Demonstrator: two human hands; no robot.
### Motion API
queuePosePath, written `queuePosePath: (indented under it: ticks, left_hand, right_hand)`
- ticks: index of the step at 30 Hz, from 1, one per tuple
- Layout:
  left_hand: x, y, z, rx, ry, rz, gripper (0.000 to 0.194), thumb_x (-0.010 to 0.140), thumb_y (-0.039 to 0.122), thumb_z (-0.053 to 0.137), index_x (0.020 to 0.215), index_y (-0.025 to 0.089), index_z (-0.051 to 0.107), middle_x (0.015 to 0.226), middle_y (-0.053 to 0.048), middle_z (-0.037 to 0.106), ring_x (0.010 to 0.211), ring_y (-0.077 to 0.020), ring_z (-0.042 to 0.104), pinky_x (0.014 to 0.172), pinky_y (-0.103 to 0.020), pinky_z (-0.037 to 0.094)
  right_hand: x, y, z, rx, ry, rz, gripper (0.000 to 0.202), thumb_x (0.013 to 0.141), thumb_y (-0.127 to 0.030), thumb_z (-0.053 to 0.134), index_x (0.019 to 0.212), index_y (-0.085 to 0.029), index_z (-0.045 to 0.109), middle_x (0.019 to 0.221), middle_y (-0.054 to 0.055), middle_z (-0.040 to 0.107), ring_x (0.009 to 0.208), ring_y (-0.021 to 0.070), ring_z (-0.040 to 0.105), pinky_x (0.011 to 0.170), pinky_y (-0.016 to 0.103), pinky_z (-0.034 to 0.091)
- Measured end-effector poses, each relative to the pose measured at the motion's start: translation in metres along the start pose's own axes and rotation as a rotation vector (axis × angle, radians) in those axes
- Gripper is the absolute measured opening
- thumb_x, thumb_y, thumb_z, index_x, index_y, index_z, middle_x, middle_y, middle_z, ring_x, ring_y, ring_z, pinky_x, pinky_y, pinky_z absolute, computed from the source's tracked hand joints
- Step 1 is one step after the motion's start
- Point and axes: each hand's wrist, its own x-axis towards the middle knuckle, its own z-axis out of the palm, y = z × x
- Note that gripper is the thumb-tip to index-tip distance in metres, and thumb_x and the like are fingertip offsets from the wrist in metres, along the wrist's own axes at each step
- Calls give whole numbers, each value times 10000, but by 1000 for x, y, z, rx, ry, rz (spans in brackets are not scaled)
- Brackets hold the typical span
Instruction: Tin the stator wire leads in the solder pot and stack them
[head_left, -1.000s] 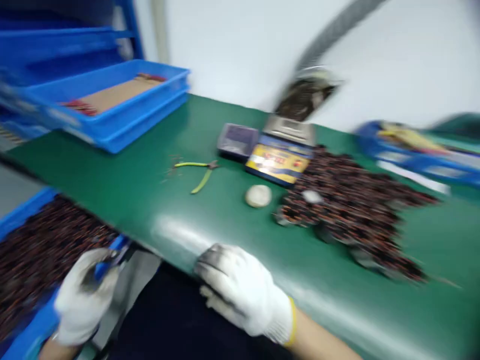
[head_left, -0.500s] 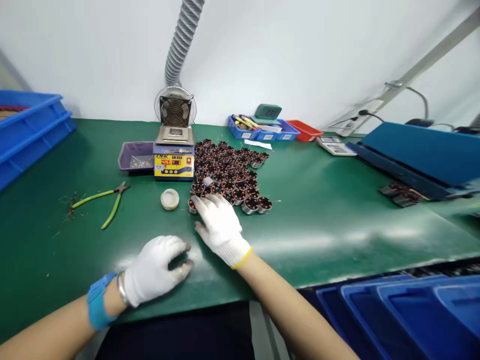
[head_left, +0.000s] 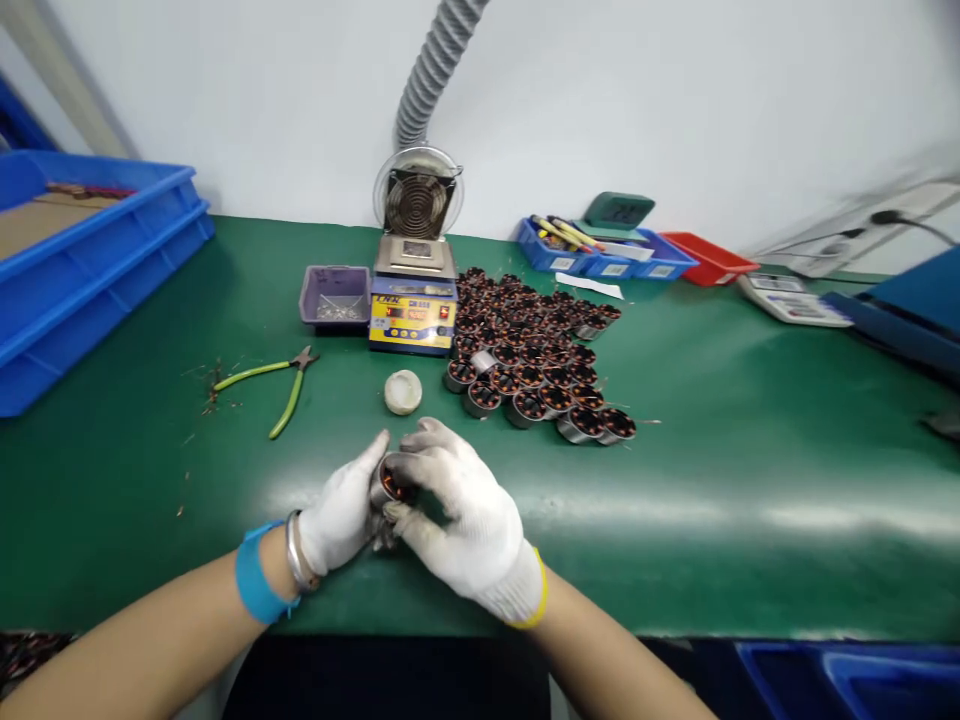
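Note:
Near the front edge of the bench, both gloved hands meet at one motor stator (head_left: pixel 385 487), a short metal ring with dark and copper-coloured windings inside. My left hand (head_left: pixel 339 518) is closed around its left side. From the right, my right hand (head_left: pixel 471 508) grips its rim with bent fingers, hiding part of the windings. Behind my hands stands a dense group of similar stators (head_left: pixel 525 350), with thin wire ends sticking out. A small round whitish tub (head_left: pixel 403 392) sits just beyond my fingers.
Green-handled cutters (head_left: pixel 289 385) lie left, near wire scraps. A solder pot (head_left: pixel 412 320) with a yellow front stands beside a purple tray (head_left: pixel 335 297), below a fan and hose. Blue crates (head_left: pixel 112 270) stand far left; small blue bins (head_left: pixel 600 262) and a red bin (head_left: pixel 709 260) sit at the back.
My right hand has drawn back from the group with a stator and brought it to my left hand. My left hand has closed on it. The view has swung left.

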Motion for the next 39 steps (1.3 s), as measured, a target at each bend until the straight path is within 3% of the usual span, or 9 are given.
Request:
queuePosePath:
  ticks: [3, 6, 12, 16, 20, 23, 29, 34, 39]
  left_hand:
    - [-2, -1, 1, -78, 77, 121, 442, 758, 609, 733, 764, 172, 671, 708, -1, 668, 721, -152, 614, 703, -259, 519]
    - [-6, 2, 1, -73, 126, 249, 418, 780, 583, 732, 822, 169, 693, 781, -4, 693, 781, -149, 617, 772, -249, 517]
    - [-12, 21, 2, -248, 304, 144, 479, 774, 654, 682, 794, 176, 652, 619, 6, 631, 519, -119, 554, 475, -228, 439]
    - [-13, 23, -1, -192, 198, 94, 480, 788, 665, 650, 797, 185, 668, 598, 8, 631, 452, -106, 508, 409, -212, 373]
    - [-13, 16, -4, 8, 140, 177, 487, 803, 663, 642, 817, 181, 709, 701, -4, 688, 650, -150, 605, 603, -246, 506]
    - [-14, 16, -4, 210, 126, 288, 486, 790, 658, 659, 732, 176, 689, 692, -8, 682, 693, -165, 595, 676, -264, 517]
    - [-16, 18, -6, 338, 288, 360, 555, 855, 707, 514, 746, 183, 656, 661, -7, 622, 621, -159, 537, 588, -269, 466]
    - [-17, 18, -7, 459, 233, 463, 512, 920, 643, 451, 776, 186, 631, 719, -23, 634, 687, -178, 570, 654, -279, 484]
    - [-18, 15, -5, 578, 186, 485, 397, 953, 530, 465, 779, 196, 590, 709, -8, 588, 677, -172, 545, 668, -280, 467]
  right_hand:
    - [17, -14, 9, -149, 9, -87, 231, 878, -361, 661, 1041, -198, 653, 905, 60, 715, 1027, 269, 642, 1064, 553, 449]
    - [23, -23, 8, -304, -10, -191, 79, 909, -208, 610, 927, -194, 686, 765, 16, 700, 857, 204, 647, 1077, 523, 426]
    - [-5, -24, -16, -43, -102, -306, 133, 892, -126, 593, 930, -212, 687, 728, -8, 682, 846, 147, 663, 1060, 364, 491]
    - [12, -3, -24, 87, -51, 116, 236, 908, -222, 578, 1133, -239, 644, 974, 53, 717, 891, 191, 686, 890, 396, 572]
    - [49, 7, -16, 359, -310, 677, 281, 792, -366, 714, 1021, -203, 704, 983, 42, 722, 722, 160, 663, 655, 288, 540]
    - [54, 10, -8, 512, -301, 695, 159, 767, -340, 705, 753, -182, 691, 850, 36, 705, 791, 175, 658, 757, 309, 516]
    - [38, 35, -14, 770, 335, 966, 258, 666, -407, 783, 727, -209, 630, 753, 20, 689, 741, 169, 640, 658, 288, 498]
    - [41, 25, -14, 765, -88, 1064, 289, 616, -353, 801, 816, -167, 704, 702, 11, 688, 554, 105, 544, 522, 236, 423]
    - [40, 9, -11, 640, -214, 973, 217, 732, -346, 710, 827, -151, 709, 772, 31, 714, 637, 125, 601, 608, 254, 470]
